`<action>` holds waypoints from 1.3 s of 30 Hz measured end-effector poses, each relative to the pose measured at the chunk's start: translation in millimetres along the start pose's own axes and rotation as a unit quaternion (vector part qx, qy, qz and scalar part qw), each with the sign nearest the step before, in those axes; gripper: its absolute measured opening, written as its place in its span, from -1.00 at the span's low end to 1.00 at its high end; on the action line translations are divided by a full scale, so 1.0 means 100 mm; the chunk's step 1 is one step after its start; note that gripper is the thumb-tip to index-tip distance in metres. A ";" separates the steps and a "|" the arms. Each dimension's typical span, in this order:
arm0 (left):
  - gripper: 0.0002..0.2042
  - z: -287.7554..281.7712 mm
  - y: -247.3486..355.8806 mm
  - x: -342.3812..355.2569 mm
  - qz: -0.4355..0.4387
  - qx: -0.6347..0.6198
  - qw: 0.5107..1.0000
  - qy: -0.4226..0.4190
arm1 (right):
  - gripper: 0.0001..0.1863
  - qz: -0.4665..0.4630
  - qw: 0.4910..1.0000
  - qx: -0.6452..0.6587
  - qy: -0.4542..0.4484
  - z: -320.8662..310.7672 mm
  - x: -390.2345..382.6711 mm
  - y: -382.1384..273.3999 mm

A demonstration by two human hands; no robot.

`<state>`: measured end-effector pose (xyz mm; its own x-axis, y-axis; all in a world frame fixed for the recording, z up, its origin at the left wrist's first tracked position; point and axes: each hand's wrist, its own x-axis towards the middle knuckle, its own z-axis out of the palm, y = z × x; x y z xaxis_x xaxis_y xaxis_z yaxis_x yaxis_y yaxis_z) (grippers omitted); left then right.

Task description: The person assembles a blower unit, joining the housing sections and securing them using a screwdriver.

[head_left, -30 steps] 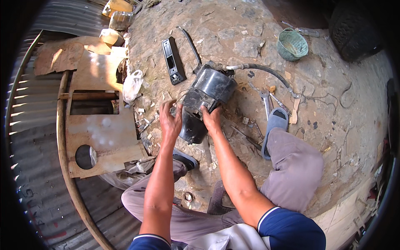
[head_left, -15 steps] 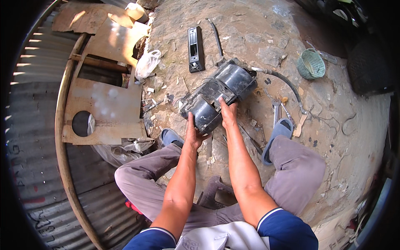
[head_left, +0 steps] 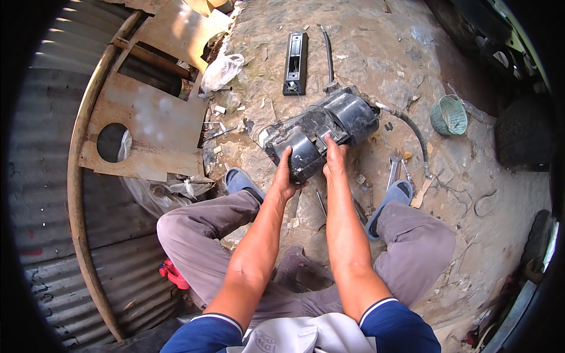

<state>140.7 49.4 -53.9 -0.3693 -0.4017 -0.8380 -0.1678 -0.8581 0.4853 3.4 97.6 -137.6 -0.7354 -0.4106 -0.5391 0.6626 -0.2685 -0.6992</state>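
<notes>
A black, scuffed housing unit with rounded drums [head_left: 356,117] lies at a slant in front of me, a hose on top and another curving off to the right. My left hand [head_left: 284,173] grips its near-left end, thumb up along the side and fingers hidden underneath. My right hand [head_left: 333,157] holds the middle of the same unit, thumb on the front edge. Behind it, a long black slotted panel [head_left: 295,62] lies flat on the stone floor. A wrench [head_left: 393,170] and other tools lie to the right, beside my slippered foot.
A rusty cut-out sheet [head_left: 150,150] and bamboo pole [head_left: 77,194] line the left side against corrugated metal [head_left: 53,235]. A white plastic bag [head_left: 222,70] lies nearby. A green basket [head_left: 448,116] and a dark tyre [head_left: 521,135] stand right. A red object [head_left: 176,273] is beside my left knee.
The unit is more horizontal and sits farther right in view. My left hand has moved from its top onto the near-left end. The view has shifted, and my left foot shows more.
</notes>
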 end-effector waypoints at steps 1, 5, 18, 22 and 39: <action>-0.33 0.01 0.01 -0.01 0.000 -0.003 1.000 0.001 | -0.19 0.002 1.000 -0.023 0.021 0.04 -0.02 -0.01; -0.31 -0.05 0.07 0.03 -0.005 -0.023 1.000 -0.001 | -0.03 0.015 0.988 -0.130 0.086 0.27 -0.16 -0.05; 0.25 -0.05 -0.15 0.17 0.038 0.006 0.996 0.085 | -0.17 0.038 0.989 -0.075 0.125 0.23 0.00 -0.01; 0.29 -0.02 -0.11 0.10 0.036 0.024 0.996 0.084 | -0.38 0.044 0.978 -0.118 0.169 0.31 -0.05 -0.07; 0.35 -0.44 -0.16 0.18 -0.084 -0.214 0.973 0.030 | -0.49 0.043 0.993 -0.056 0.091 0.30 -0.12 -0.11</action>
<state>176.7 42.1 -87.4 -0.3137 -0.2512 -0.9157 0.1798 -0.9626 0.2025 9.0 78.9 -109.4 -0.6971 -0.2608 -0.6679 0.7114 -0.1357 -0.6895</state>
